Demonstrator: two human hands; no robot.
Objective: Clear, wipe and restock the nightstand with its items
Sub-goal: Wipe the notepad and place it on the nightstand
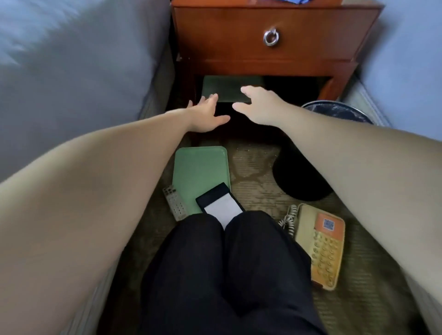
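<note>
target: shelf tray (222,87), green, flat in the open bay under the drawer of the nightstand (215,35), left part of the bay
direction from hands: tray is just far of both hands, slightly up-frame; straight reach in, no crossing
tray axis: visible part runs left-right, near edge facing the person; far edge is in shadow, depth unclear
left hand (207,116): palm down, fingers spread and straight, tips at the tray's near-left corner; holds nothing
right hand (257,107): palm down, fingers spread, lying over the near-right edge of the tray; holds nothing; contact can't be told, blurred
nearer hand: right, marginally; the two bracket the tray's near edge
arms: both extended forward, converging towards the bay, forearms low
judgement: looks like a two-hand pull, one hand per near corner, slide it towards the person, then lift
risk: low bay opening, so the tray has to come out flat before it's tilted
floor items: floor tray (198,172) near-left on the carpet, pad (221,203) overlapping its near-right corner, remote (175,203) touching its left side, phone (320,244) near-right
progress: top looks cleared apart from a blue cloth (294,1) at its edge; bay not yet emptied
</note>
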